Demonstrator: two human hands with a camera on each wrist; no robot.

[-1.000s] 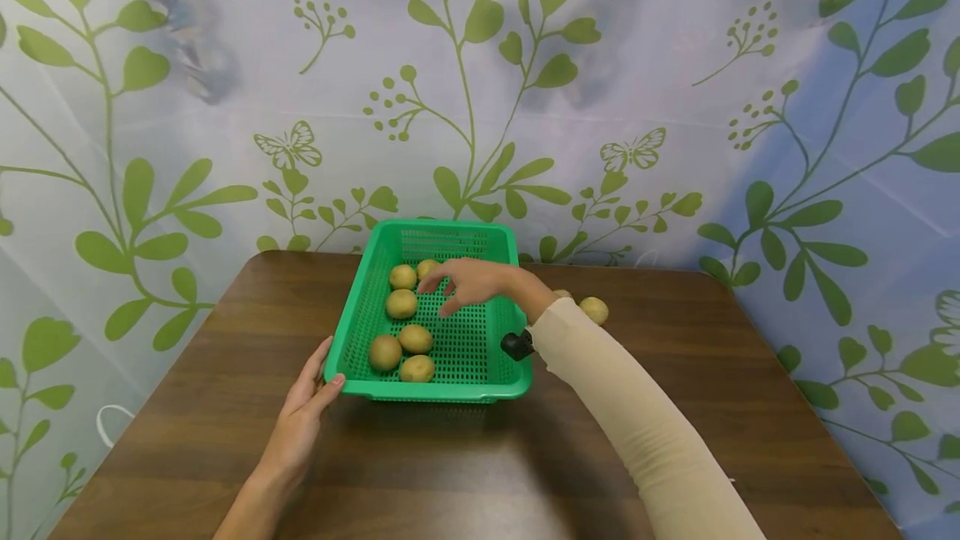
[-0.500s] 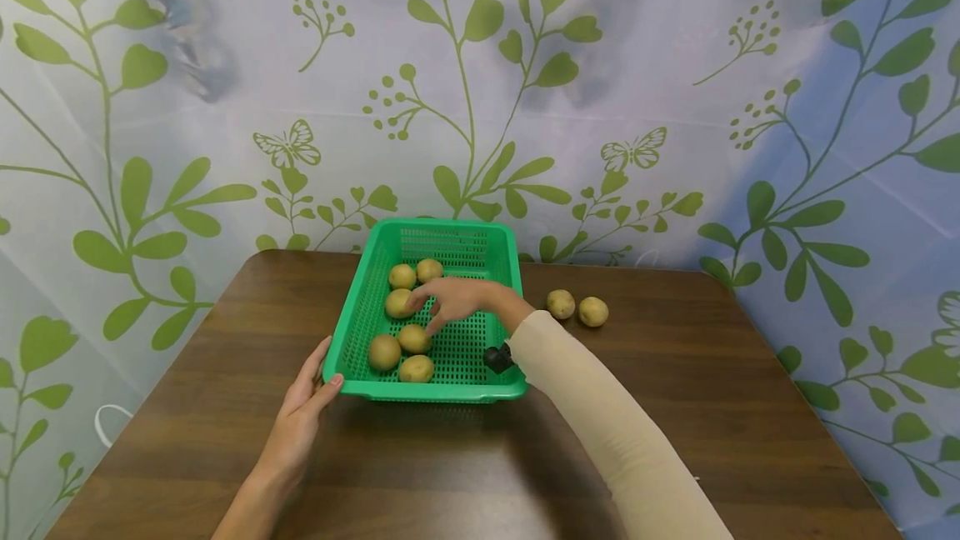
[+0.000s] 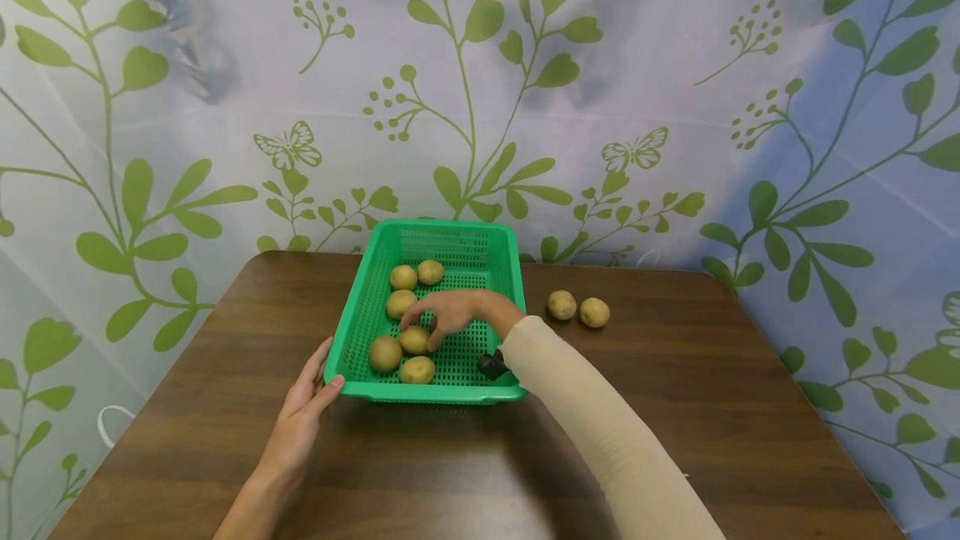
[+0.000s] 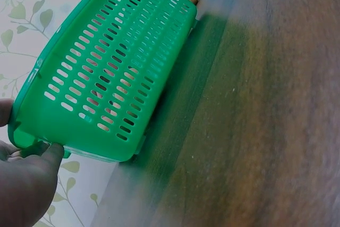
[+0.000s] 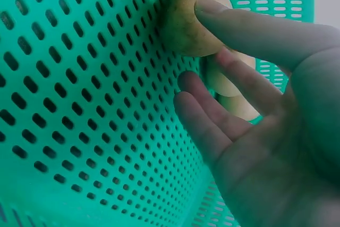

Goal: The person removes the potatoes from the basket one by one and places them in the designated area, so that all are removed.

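My left hand (image 3: 300, 415) grips the near-left corner of the green plastic basket (image 3: 347, 307), thumb over the rim. In the left wrist view, the left hand (image 4: 26, 179) holds the rim beside the slotted side wall. My right hand (image 3: 453, 309) is inside the basket, fingers spread around a potato (image 3: 413, 340). In the right wrist view, the thumb (image 5: 212, 9) lies over the potato (image 5: 186, 25) and the index fingertip is at its edge; other fingers of the right hand (image 5: 265, 136) stand apart. Several more potatoes (image 3: 386, 353) lie along the basket's left side.
Two potatoes lie side by side on the brown wooden table (image 3: 675, 373), the nearer one (image 3: 561, 305) just right of the basket. A leaf-patterned curtain (image 3: 480, 90) hangs behind the table. A white cable (image 3: 105, 425) loops at the left edge.
My right hand has moved down and toward me inside the basket, to the middle potato of the near group. The left hand and basket have stayed put.
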